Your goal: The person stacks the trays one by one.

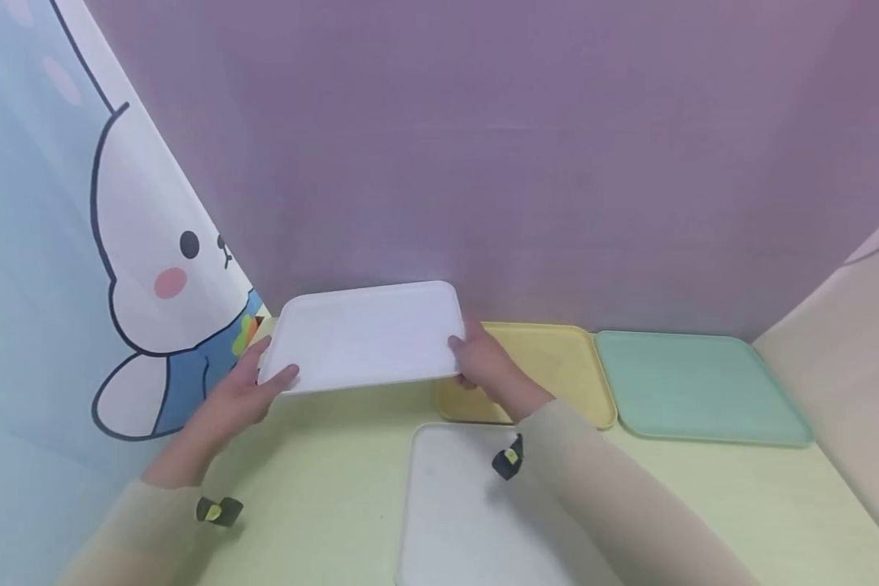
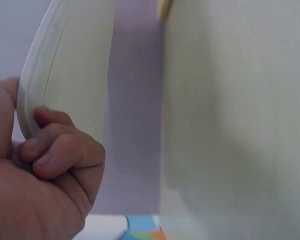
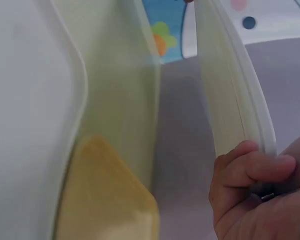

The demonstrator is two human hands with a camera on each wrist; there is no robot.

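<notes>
Both hands hold a white tray up over the table at the back left, its face tilted toward me. My left hand grips its left end, thumb on the upper face and fingers curled beneath, as the left wrist view shows of the hand. At the opposite end my right hand pinches the tray near its corner; in the right wrist view its fingers wrap under the rim. Below the right forearm, a second white tray lies on the table.
A yellow tray lies at the back of the table, partly behind my right hand. To its right is a green tray. A purple wall rises behind, and a cartoon-printed curtain borders the left side.
</notes>
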